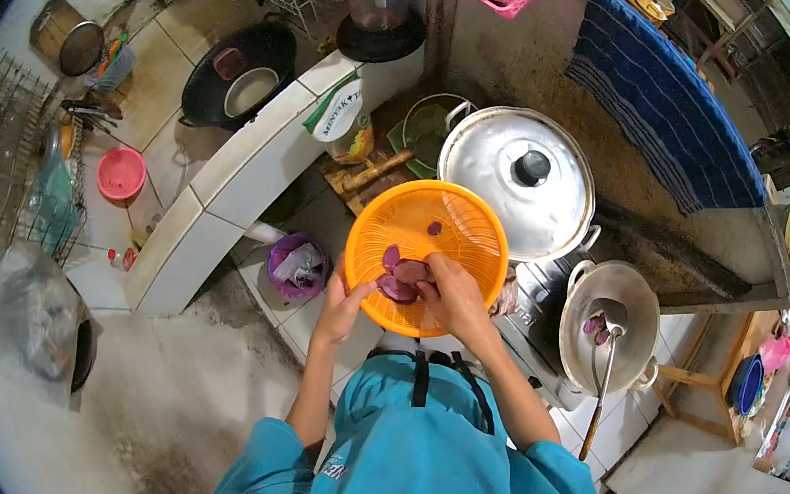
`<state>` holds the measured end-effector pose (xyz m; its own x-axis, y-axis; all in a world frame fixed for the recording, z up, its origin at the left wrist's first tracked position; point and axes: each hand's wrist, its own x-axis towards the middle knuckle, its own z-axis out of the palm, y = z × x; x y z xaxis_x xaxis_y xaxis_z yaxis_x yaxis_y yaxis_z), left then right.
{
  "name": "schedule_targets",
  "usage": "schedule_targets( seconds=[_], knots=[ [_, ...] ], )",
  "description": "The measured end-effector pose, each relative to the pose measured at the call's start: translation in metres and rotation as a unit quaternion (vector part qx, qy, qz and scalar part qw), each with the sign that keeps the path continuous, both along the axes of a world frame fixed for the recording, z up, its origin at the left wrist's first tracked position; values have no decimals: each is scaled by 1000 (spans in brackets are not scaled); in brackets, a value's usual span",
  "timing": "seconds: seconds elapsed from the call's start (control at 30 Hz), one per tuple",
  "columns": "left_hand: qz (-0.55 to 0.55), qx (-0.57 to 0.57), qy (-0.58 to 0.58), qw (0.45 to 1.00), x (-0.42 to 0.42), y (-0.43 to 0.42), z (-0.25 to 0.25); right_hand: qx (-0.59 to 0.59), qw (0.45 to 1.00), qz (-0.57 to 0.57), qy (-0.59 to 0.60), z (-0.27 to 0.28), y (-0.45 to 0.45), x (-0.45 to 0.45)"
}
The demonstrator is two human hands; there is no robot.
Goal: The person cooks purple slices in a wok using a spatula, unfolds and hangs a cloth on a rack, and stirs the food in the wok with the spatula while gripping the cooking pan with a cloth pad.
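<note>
Thin, flat purple slices (399,290) are lying in a round orange plastic basket (475,222), clustering toward its 8 o'clock side; the lowest is running its long axis roughly from 10 to 4 o'clock. From the fingertips of the right hand (459,302), the nearer to the cluster, they are lying toward 9 o'clock. Its fingers are curving, slightly parted, and touching the slices; whether they are pinching one cannot be told. The left hand (340,310) is grasping the basket's rim at 8 o'clock, thumb lapping inside. Farther out, a silver lidded metal pot (482,173) is standing between 1 and 2 o'clock, and a two-handled grey metal pan (596,281) between 3 and 4.
</note>
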<state>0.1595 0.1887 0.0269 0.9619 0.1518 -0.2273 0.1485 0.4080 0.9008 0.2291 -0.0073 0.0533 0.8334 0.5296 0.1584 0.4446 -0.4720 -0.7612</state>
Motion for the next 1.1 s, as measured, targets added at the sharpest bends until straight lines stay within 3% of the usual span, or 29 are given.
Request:
schedule_targets(
  seconds=[0.2, 0.37, 0.47, 0.7, 0.8, 0.93, 1.1],
  knots=[
    [3, 11, 30, 999, 16, 74, -11, -68, 997, -4, 24, -12, 75, 21],
    [80, -7, 71, 994, 12, 111, -38, -101, 994, 16, -48, -19, 115, 28],
    [109, -26, 97, 989, 16, 119, -40, -79, 991, -4, -104, -32, 126, 30],
    [80, -53, 120, 988, 63, 116, -39, 7, 982, -131, -138, 19, 100, 40],
    [0, -60, 35, 998, 106, 93, -13, 16, 957, -236, -167, 41, 70, 44],
    [-173, -9, -57, 983, 170, 41, 22, -1, 884, -406, -233, 49, 27, 38],
    [-244, -18, -57, 968, 234, -40, 48, -6, 828, -509, -235, 66, -17, 26]
  ],
)
